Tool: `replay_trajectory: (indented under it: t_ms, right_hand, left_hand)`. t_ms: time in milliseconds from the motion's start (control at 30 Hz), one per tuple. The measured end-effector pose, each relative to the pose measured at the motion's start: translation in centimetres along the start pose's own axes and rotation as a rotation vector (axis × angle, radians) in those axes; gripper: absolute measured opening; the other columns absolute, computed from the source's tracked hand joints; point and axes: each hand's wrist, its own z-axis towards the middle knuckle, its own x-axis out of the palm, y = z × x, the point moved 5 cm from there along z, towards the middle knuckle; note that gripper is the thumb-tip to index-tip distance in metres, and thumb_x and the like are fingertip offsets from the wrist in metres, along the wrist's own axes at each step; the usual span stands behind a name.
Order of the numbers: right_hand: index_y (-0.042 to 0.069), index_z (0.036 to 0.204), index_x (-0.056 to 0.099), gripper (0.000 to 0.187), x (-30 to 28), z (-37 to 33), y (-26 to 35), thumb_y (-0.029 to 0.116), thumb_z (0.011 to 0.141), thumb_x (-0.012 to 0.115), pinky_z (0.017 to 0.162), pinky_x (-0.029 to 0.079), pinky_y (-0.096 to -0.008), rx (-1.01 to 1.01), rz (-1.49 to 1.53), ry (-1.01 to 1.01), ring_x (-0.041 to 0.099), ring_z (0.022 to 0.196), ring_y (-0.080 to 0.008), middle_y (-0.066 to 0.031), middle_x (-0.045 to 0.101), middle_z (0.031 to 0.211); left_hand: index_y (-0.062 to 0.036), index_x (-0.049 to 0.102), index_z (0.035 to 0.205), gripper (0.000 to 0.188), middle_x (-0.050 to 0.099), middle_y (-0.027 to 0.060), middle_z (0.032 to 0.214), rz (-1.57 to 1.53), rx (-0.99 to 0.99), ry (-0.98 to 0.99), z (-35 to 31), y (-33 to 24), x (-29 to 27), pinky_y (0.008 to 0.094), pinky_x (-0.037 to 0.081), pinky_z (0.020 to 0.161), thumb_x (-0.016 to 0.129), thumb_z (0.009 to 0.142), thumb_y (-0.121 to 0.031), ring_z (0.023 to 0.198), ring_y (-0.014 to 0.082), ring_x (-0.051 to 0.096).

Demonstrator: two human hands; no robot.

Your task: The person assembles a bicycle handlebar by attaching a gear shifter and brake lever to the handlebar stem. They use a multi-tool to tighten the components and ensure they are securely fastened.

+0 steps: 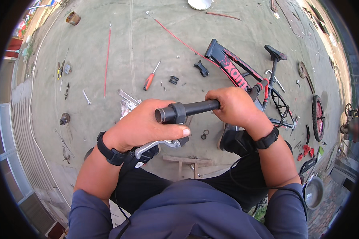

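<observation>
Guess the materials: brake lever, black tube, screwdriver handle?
Brake lever: likely bare aluminium, silvery satin sheen.
Black tube: probably painted steel, given the brownish, rust-like tint at its open rim.
Screwdriver handle: smooth orange-red, probably plastic; rubber possible.

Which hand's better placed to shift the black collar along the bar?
Probably the left. The left hand sits close by the collar, its thumb just below it; the right hand grips the bar farther along, clear of the collar.

Black bar (201, 106): right end hidden from me inside right hand (235, 105); white round vessel (200, 4): cropped by my top edge
</observation>
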Motion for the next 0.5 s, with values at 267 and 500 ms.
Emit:
replay_trajectory:
  t_ms: [267, 500]
  right_hand:
    - [0.011, 0.095, 0.07, 0.022, -0.7, -0.1, -0.2, 0.004, 0.074, 0.071, 0.066, 0.052, -0.0441, -0.005, -0.02, -0.125, 0.068, 0.08, -0.0336, -0.0088, 0.067, 0.08]
    - [0.01, 0.088, 0.071, 0.015, -1.0, 0.1, 0.0, 0.004, 0.075, 0.069, 0.067, 0.052, -0.0481, 0.047, 0.015, -0.017, 0.068, 0.079, -0.0375, -0.0136, 0.069, 0.079]
  left_hand:
    - [0.0, 0.07, 0.101, 0.027, 0.076, 0.0088, 0.097, 0.005, 0.022, 0.025, -0.9, -0.7, -1.9, 0.0334, 0.056, 0.085, 0.086, 0.084, -0.014, 0.096, 0.019, 0.074]
    - [0.0007, 0.07, 0.102, 0.028, 0.076, 0.0092, 0.098, -0.042, 0.009, 0.049, -0.8, -0.2, -1.6, 0.0321, 0.055, 0.085, 0.085, 0.085, -0.015, 0.095, 0.0183, 0.073]
